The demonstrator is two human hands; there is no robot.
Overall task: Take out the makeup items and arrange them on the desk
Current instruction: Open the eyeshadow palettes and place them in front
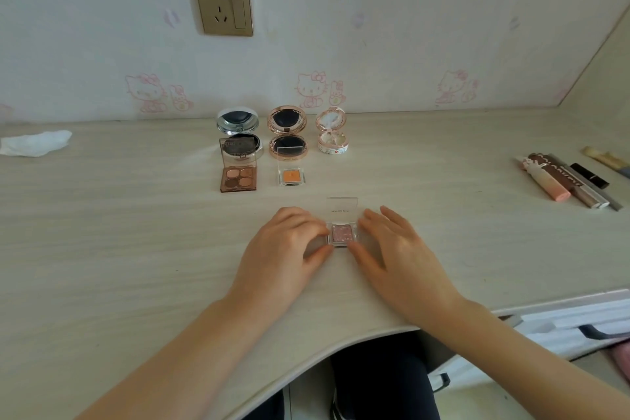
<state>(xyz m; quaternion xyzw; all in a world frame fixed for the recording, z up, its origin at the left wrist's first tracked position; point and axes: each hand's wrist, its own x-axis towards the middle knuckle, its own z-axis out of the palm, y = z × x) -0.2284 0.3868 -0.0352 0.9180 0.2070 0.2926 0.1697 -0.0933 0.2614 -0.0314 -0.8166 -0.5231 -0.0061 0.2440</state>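
Observation:
A small clear case of pink glitter eyeshadow (341, 232) stands open on the pale wooden desk (119, 232), lid up. My left hand (284, 249) pinches its left side and my right hand (395, 249) pinches its right side. Behind it, in rows, are an open brown four-pan palette (238, 177), an open clear case of orange shadow (290, 176), an open silver compact (239, 133), an open rose-gold compact (287, 136) and a small open white floral compact (332, 136).
Several lip tubes and a lipstick (566, 181) lie at the desk's right, with a brush (606, 158) beyond them. A crumpled white tissue (34, 143) lies at the far left. A white bag (579, 327) sits below the desk's right edge. A wall socket (223, 3) is above.

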